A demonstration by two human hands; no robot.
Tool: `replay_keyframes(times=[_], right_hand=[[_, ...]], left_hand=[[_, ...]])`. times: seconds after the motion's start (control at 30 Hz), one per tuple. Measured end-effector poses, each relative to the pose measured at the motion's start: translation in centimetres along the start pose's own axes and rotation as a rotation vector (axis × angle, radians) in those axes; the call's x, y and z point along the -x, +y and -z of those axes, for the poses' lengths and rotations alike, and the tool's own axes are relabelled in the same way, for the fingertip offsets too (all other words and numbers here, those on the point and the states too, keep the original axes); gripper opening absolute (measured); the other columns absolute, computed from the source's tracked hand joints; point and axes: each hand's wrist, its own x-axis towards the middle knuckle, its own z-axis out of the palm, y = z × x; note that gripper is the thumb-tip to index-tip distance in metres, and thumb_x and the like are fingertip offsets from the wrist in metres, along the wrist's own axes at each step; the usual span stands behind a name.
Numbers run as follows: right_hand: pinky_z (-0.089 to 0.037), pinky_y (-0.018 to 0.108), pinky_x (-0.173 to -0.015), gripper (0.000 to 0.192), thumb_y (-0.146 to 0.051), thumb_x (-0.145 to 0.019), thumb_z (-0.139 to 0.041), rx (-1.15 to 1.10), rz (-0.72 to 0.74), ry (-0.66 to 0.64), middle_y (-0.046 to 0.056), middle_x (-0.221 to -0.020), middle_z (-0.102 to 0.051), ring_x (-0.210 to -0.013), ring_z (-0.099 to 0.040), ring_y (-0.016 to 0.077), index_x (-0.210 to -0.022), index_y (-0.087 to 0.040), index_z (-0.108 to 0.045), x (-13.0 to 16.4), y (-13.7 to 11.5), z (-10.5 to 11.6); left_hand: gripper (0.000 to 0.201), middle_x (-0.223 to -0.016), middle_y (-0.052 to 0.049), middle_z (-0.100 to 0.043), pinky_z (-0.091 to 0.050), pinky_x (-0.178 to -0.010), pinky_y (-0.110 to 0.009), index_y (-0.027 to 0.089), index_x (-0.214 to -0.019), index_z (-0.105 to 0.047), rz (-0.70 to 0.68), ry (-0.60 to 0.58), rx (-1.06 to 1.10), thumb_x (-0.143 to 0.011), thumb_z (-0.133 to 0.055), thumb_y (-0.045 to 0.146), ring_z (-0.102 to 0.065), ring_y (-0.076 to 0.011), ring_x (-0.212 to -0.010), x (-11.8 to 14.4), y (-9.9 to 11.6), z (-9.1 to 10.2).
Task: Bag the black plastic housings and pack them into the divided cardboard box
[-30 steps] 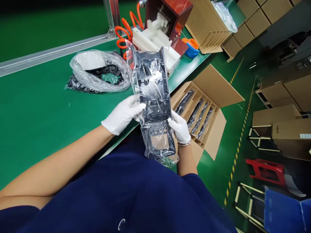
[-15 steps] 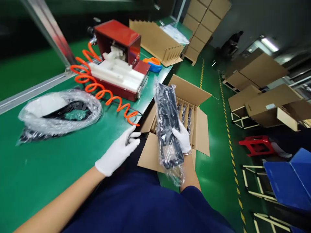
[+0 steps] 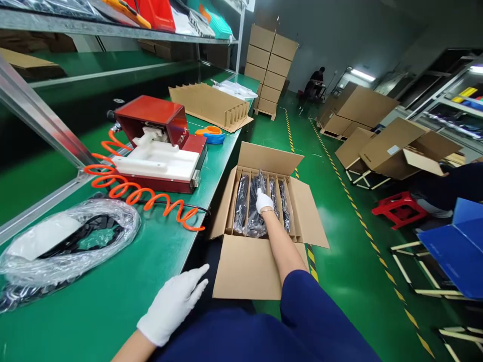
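My right hand (image 3: 264, 201), in a white glove, reaches down into an open cardboard box (image 3: 247, 266). Its fingers are closed on a long black part in a clear plastic bag (image 3: 256, 227), which lies between the cardboard dividers. The hand hides some of that part. More bagged black parts (image 3: 242, 201) stand in the slots to either side. Also gloved in white, my left hand (image 3: 173, 304) is held at the near edge of the green table (image 3: 113, 281), fingers apart and holding nothing.
On the table are a red press with a white fixture (image 3: 158, 146), a coiled orange air hose (image 3: 139, 193), a plastic bag of black parts (image 3: 71, 241), orange-and-blue tape rolls (image 3: 211, 134) and cardboard dividers (image 3: 211, 105). A red stool (image 3: 394, 207) and a seated person (image 3: 317, 83) are farther off.
My right hand has lowered the bagged black part from above the box into a slot. My left hand has drawn back toward me, and the view has shifted.
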Motion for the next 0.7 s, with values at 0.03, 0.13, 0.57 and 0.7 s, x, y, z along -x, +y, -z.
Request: replay_keyframes(times=[0.03,0.13,0.57,0.7], right_hand=[[-0.049,0.044,-0.103,0.068,-0.006,-0.095,-0.048,0.021,-0.002,-0.003,0.027,-0.134,-0.062,-0.123,-0.064,0.0311,-0.160,-0.015,-0.030,-0.2,-0.8,-0.7],[-0.051,0.043,-0.100,0.060,-0.011,-0.099,-0.045,0.058,-0.009,-0.016,0.031,-0.136,-0.057,-0.121,-0.065,0.0308,-0.157,-0.011,-0.030,0.3,-2.6,-3.0],[-0.052,0.041,-0.098,0.041,-0.008,-0.093,-0.051,0.025,-0.162,-0.002,0.024,-0.123,-0.068,-0.115,-0.068,0.0290,-0.133,-0.006,-0.057,2.0,3.4,-2.1],[-0.049,0.039,-0.101,0.044,-0.003,-0.088,-0.050,-0.042,-0.153,0.058,0.022,-0.123,-0.069,-0.117,-0.067,0.0278,-0.130,-0.009,-0.062,2.3,3.5,-0.9]], left_hand=[[0.039,-0.101,-0.007,-0.080,-0.064,-0.075,-0.037,0.024,-0.118,-0.074,-0.011,0.004,-0.007,-0.100,-0.045,0.043,-0.078,-0.0261,-0.083,0.0,0.0,0.0],[0.039,-0.100,-0.007,-0.080,-0.064,-0.074,-0.037,0.023,-0.119,-0.073,-0.033,0.006,-0.030,-0.101,-0.045,0.043,-0.078,-0.0257,-0.083,0.1,0.0,0.0],[0.039,-0.100,-0.007,-0.080,-0.063,-0.075,-0.035,0.023,-0.118,-0.073,-0.029,-0.014,-0.042,-0.101,-0.043,0.041,-0.077,-0.0243,-0.082,0.1,0.0,-0.1],[0.042,-0.100,-0.008,-0.080,-0.062,-0.075,-0.035,0.020,-0.118,-0.073,-0.040,-0.027,-0.086,-0.103,-0.040,0.041,-0.077,-0.0236,-0.081,0.1,-0.1,-0.3]])
